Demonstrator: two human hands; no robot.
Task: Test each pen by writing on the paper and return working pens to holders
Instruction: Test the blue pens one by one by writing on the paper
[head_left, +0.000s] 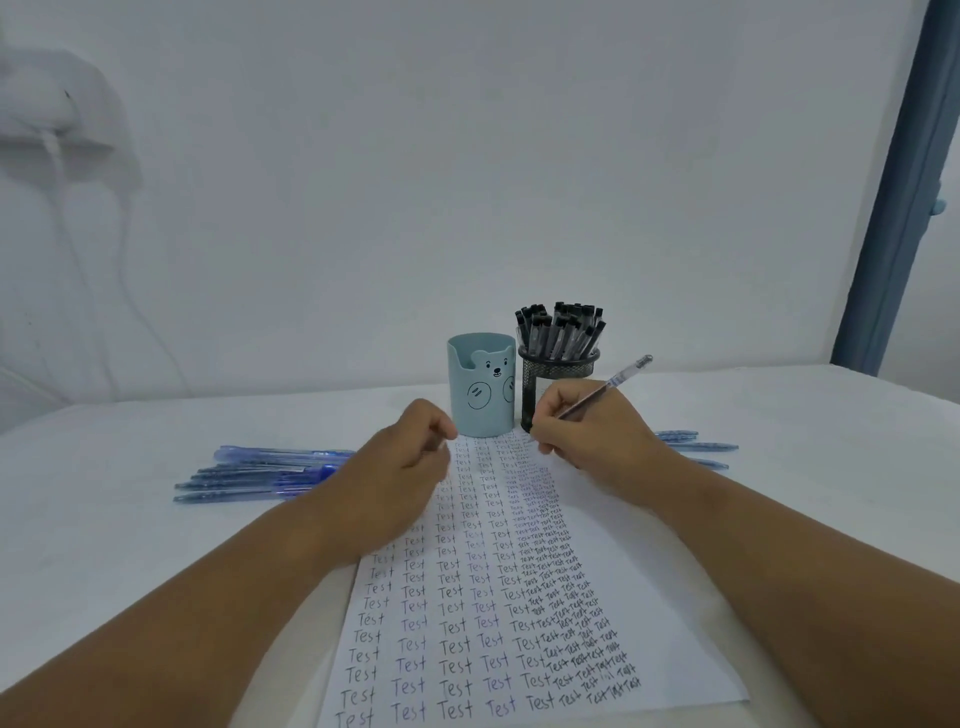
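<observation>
Pen (608, 391) is thin w/ a see-through body and a blue label near the top. It leans up and to the right, tip down at the far end of the paper (613, 525). Right hand (589, 426) holds the pen, fingers curled round the low part of it. The tip itself is hidden by the fingers, so can't tell if it touches the sheet.

Paper lies flat on the tabletop (130, 545), long side going away from the person. It is full of rows of the word "Test", big on the left, small and crowded on the right.

Left hand (402, 467) rests on the left side of the paper, fingers loosely curled, holding nothing.

Just past the paper stand 2 holders, side by side. Light blue bear cup (480, 387) has a bear face on it. Black mesh cup (553, 382) is full of black-capped pens (561, 330), standing up.

Blue pens (260, 473) lie in a bunch on the tabletop, left of the paper. A few more blue pens (698, 447) lie on the right, behind the right hand.

White wall (467, 156) at the back.
</observation>
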